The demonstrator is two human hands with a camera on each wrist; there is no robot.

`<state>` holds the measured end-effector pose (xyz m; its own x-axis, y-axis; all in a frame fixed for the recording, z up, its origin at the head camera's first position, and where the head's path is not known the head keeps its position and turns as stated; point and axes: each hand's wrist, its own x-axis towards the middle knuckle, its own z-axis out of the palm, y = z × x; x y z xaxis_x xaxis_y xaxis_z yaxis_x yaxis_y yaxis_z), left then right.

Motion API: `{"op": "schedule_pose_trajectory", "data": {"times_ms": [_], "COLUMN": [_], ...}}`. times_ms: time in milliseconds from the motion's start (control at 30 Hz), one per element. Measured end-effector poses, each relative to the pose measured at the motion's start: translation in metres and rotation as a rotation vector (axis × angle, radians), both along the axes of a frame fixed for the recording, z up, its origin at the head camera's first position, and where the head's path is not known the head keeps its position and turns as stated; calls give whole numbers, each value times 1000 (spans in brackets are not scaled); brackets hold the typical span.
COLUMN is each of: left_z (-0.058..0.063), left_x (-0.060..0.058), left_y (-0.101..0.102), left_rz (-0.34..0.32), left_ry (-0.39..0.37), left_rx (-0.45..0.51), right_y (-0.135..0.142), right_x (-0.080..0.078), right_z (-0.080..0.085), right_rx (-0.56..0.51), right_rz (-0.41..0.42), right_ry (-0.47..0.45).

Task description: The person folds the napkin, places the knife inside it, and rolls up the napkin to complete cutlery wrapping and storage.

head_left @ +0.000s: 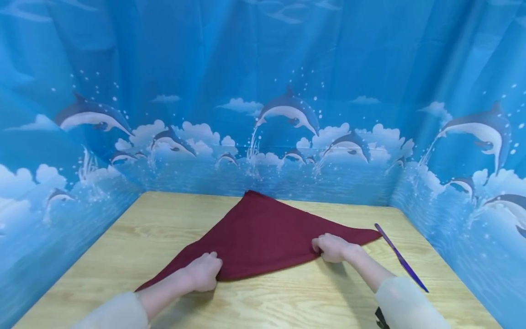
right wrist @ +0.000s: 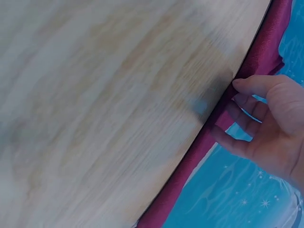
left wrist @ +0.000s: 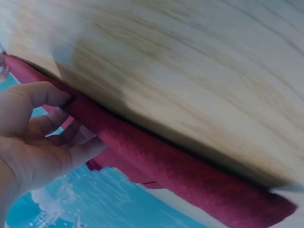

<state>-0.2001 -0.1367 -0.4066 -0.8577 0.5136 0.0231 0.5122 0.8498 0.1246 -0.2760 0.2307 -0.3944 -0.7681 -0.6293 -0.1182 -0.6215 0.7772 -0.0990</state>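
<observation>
Before a blue dolphin-print curtain (head_left: 172, 55), on one pale wooden table (head_left: 160, 219), two hands reach forward, the left hand (head_left: 205, 272) then the right hand (head_left: 333, 247), bent fingers pinching the near edge of one central, triangular maroon cloth (head_left: 267, 233), with one slim purple object (head_left: 407, 266) by its right tip.

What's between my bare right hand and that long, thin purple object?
In the head view, the pointed right end of the dark red triangular fabric reaches past your right hand toward the purple object, with bare pale wooden tabletop beside it.
</observation>
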Motion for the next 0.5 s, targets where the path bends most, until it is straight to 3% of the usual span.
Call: {"op": "schedule_pose_trajectory", "data": {"times_ms": [300,500], "left_z": [-4,-4], "left_x": [-21,-32], "left_y": [-15,-26], "left_rz": [-151,-232], "left_ry": [49,76], "left_rx": [44,45], "right_y": [3,1], "right_x": [25,49], "right_z": [2,1], "right_rx": [86,109], "right_rz": [-50,-14], "right_ry": [-40,-5]}}
